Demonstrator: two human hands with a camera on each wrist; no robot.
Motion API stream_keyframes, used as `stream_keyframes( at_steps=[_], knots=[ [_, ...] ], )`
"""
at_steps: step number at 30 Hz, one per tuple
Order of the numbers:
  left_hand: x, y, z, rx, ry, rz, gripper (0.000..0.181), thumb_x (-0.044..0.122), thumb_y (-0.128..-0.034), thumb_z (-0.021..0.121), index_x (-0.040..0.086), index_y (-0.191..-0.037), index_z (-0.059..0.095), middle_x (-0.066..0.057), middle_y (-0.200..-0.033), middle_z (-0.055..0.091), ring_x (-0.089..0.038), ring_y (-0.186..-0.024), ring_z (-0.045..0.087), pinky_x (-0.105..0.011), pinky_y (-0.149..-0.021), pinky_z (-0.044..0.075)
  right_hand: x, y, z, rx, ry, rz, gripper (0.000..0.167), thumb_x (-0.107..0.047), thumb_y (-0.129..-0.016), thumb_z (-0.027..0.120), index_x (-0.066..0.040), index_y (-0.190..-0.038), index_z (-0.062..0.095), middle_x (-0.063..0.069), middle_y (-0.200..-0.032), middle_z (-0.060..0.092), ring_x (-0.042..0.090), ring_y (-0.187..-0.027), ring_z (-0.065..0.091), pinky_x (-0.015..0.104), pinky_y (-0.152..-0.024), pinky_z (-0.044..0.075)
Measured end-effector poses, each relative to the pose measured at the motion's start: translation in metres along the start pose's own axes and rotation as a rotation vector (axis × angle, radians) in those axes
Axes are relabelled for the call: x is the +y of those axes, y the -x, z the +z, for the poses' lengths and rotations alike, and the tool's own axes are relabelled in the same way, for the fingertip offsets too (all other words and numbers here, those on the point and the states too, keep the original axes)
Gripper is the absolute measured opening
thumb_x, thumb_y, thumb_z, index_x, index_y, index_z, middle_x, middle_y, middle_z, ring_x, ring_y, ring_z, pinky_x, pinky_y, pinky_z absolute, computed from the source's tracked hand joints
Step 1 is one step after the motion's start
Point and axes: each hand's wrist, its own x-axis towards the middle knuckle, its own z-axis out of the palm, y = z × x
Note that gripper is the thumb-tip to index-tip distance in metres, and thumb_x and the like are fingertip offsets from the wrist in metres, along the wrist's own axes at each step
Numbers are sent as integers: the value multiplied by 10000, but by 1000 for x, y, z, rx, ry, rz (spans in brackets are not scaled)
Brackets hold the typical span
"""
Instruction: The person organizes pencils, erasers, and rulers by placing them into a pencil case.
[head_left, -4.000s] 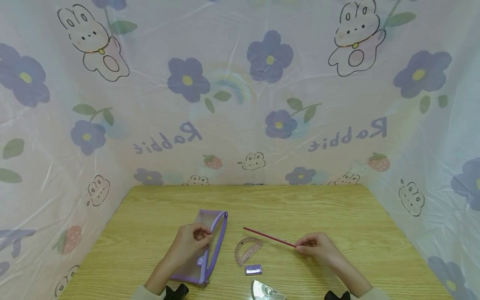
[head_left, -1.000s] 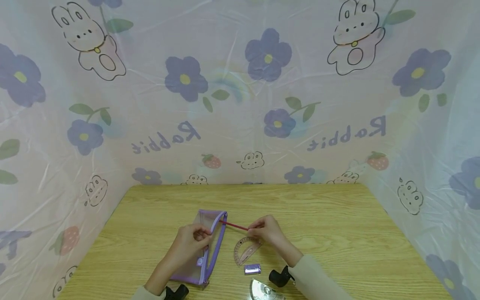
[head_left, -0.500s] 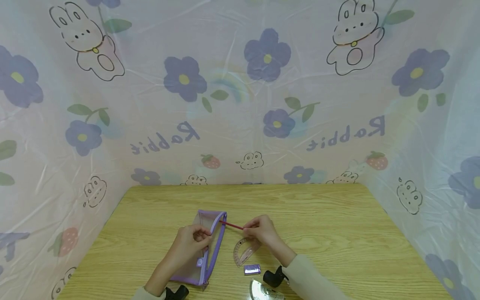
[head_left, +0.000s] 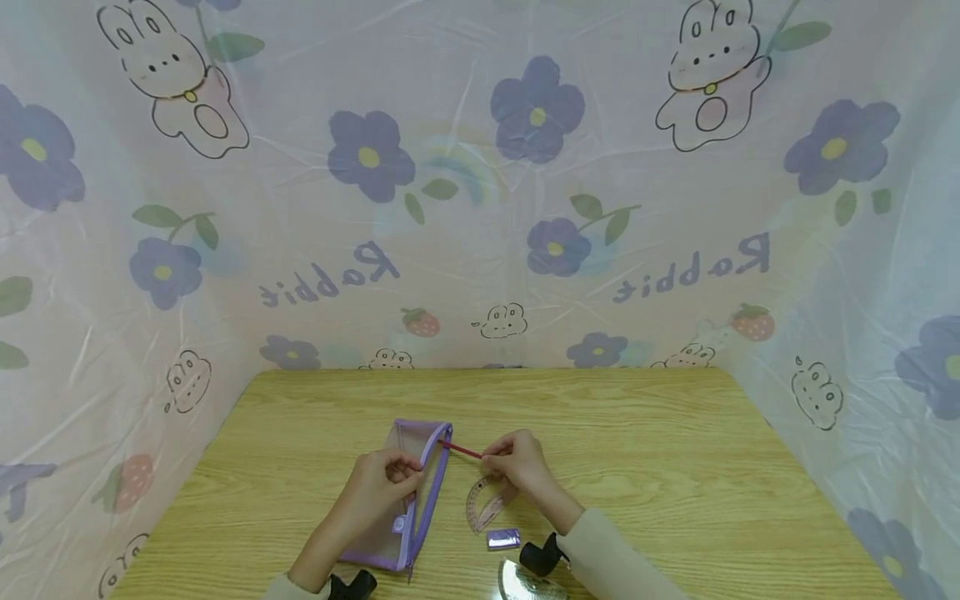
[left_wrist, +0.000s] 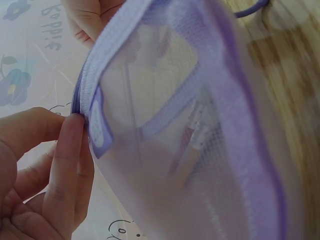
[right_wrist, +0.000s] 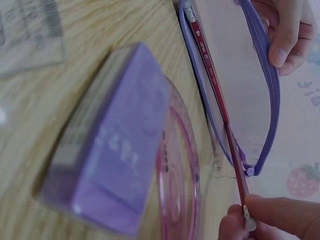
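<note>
- Right wrist view: the red pencil (right_wrist: 240,186) slants through the unzipped mouth of the purple pouch (head_left: 381,537), its outer end between the right hand's (head_left: 517,462) thumb and fingers.
- That hand pinches it firmly by this end, so nearly all the visible shaft lies ahead of the grip, toward the pouch.
- A red shaft lettered HB runs on inside; whether it is the same pencil I cannot tell.
- By my judgement the insertion is partly done: the leading length is in, the stretch by the fingers is left outside.
- The left hand (head_left: 386,483) pinches the pouch's zip edge, holding the mouth apart. Through the mesh, blurred white-ended sticks (left_wrist: 201,136) show inside.
- Outside the pouch lie a pink protractor (head_left: 472,506), just beside the right hand, a purple-sleeved eraser (head_left: 503,539) and, toward the table's (head_left: 637,408) near edge, a clear scaled piece (head_left: 525,581), partly cut off.
- Beyond the table's far edge hangs a printed cloth (head_left: 450,250).
</note>
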Motion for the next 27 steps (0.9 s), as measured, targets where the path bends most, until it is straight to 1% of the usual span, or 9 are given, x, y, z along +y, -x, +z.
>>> stream_keyframes(
  at_steps=[4, 10, 13, 18, 23, 27],
  knots=[
    [0, 0, 0, 1, -4, 2, 59, -18, -880, 727, -40, -930, 705, -6, -779, 660, -110, -663, 637, -235, -595, 574, -1, 1, 2, -1, -3, -13, 36, 65, -833, 745, 91, -816, 726, 85, -694, 682, 245, -617, 662, 351, -559, 586],
    [0, -1, -2, -4, -3, 12, 54, -20, -886, 721, -44, -931, 702, -19, -778, 666, -113, -659, 643, -238, -593, 574, -3, 1, 5, 0, 26, -53, 41, 60, -828, 756, 76, -800, 730, 84, -691, 684, 257, -618, 666, 265, -536, 557],
    [-1, -1, -2, -3, -12, 22, 50, -24, -885, 719, -41, -928, 701, -17, -782, 667, -110, -663, 643, -237, -598, 575, -5, 2, 6, -13, 46, -72, 45, 56, -823, 763, 70, -795, 731, 88, -699, 689, 284, -625, 679, 278, -542, 570],
    [0, -1, -2, -2, -5, 24, 47, -28, -886, 715, -44, -927, 699, -38, -789, 672, -116, -662, 645, -242, -594, 577, -9, 5, 8, -55, 30, -43, 42, 62, -823, 759, 79, -796, 731, 110, -695, 690, 310, -623, 687, 340, -550, 592],
    [-1, -1, -2, -5, -1, 24, 51, -35, -884, 715, -49, -930, 697, -63, -798, 678, -121, -662, 649, -239, -592, 578, -11, 7, 10, -92, 37, -21, 50, 42, -810, 775, 51, -777, 737, 75, -690, 683, 270, -615, 668, 301, -534, 568],
    [-2, -1, -1, -3, 4, 30, 52, -40, -881, 717, -55, -926, 695, -51, -788, 673, -128, -659, 649, -237, -587, 576, -10, 7, 14, -133, 3, -3, 53, 39, -784, 786, 36, -763, 738, 55, -692, 688, 239, -594, 670, 298, -531, 571]
  ],
)
